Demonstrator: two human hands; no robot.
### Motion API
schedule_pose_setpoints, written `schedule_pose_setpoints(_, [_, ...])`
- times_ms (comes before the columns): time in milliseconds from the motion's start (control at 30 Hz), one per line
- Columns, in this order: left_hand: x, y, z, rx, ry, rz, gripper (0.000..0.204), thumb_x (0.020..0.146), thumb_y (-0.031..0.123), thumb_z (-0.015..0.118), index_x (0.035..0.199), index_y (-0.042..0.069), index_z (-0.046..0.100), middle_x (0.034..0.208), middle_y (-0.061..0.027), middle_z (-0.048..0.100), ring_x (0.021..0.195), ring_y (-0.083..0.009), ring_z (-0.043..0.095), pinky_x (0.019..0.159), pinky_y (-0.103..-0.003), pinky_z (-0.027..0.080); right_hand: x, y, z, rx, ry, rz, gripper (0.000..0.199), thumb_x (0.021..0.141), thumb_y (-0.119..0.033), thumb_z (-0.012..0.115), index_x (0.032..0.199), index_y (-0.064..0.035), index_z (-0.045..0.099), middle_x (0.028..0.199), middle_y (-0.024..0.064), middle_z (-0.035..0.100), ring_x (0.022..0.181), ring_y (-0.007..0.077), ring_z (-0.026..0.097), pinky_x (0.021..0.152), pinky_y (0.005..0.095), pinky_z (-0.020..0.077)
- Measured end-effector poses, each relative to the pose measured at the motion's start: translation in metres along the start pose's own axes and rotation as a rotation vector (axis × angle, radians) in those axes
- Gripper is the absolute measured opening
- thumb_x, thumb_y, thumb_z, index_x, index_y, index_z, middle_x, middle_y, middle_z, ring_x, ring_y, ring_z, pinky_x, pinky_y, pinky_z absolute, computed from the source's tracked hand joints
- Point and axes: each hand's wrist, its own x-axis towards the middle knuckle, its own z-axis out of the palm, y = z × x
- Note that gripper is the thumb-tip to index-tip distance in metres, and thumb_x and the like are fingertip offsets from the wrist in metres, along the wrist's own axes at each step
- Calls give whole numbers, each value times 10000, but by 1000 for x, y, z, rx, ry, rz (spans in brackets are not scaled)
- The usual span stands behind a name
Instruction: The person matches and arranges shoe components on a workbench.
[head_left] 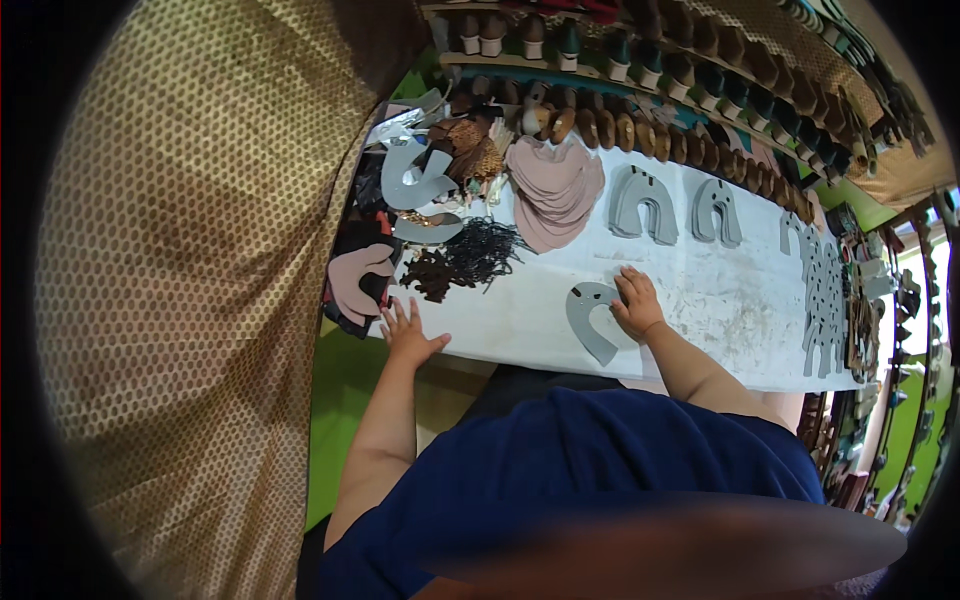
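The right hand is laid flat on a grey horseshoe-shaped piece, fingers spread, pressing it down on the white bench. Nothing is gripped by it. The grey piece is near the front edge of the bench, in the middle. The left hand is open too, with its fingers resting on the near left edge of the bench, just beside a pink cut piece on a dark one. Nothing is held in it.

To do this step well, the grey piece is best kept flat and still, pushed down evenly so that it is not slid or bent. The bench can be steadied with the left hand.

Further out, dark tangled cords are seen to the left. A pile of pink pieces is stacked at the far side. More grey pieces are laid out in a row to the right. Rows of shoe forms are kept on shelves behind.
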Motion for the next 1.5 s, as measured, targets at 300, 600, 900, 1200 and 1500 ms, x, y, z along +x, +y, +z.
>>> schedule_pose_setpoints(300, [10,-17,-17,-69,-256,117,1267,717,562,773,1574,216,-94,1610,-176,-218,1436,-508,-214,1128,-658,-11,55,-36,5,154,-57,483,288,772,-208,710,1010,-63,642,1247,175,594,1229,365,503,1026,465,390])
schedule_pose_setpoints(600, [15,-20,-15,-19,-293,97,1288,699,628,756,1570,240,-110,1621,-144,-207,1440,-497,-217,1122,-680,8,156,-222,102,315,111,11,220,761,-274,759,960,-183,728,1408,108,497,1389,347,353,1074,730,171])
schedule_pose_setpoints(900, [16,-23,-15,-25,-302,139,1290,717,609,763,1566,212,-123,1607,-180,-226,1425,-533,-212,1100,-706,5,186,-283,98,187,-33,-9,134,723,-251,788,823,-183,728,1455,84,462,1439,377,265,1068,779,100])
schedule_pose_setpoints(1200, [19,-22,-12,-1,-320,119,1301,711,599,774,1562,226,-136,1606,-167,-239,1428,-534,-203,1098,-712,25,170,-261,75,326,63,-112,107,743,-191,766,835,-165,716,1157,27,672,1280,281,506,1053,744,191])
schedule_pose_setpoints(1500, [18,-19,-16,-14,-305,111,1273,730,584,765,1566,223,-125,1612,-169,-220,1445,-514,-179,1128,-668,13,89,-106,17,286,337,699,163,824,-213,674,935,-118,747,861,81,732,834,274,694,744,373,533])
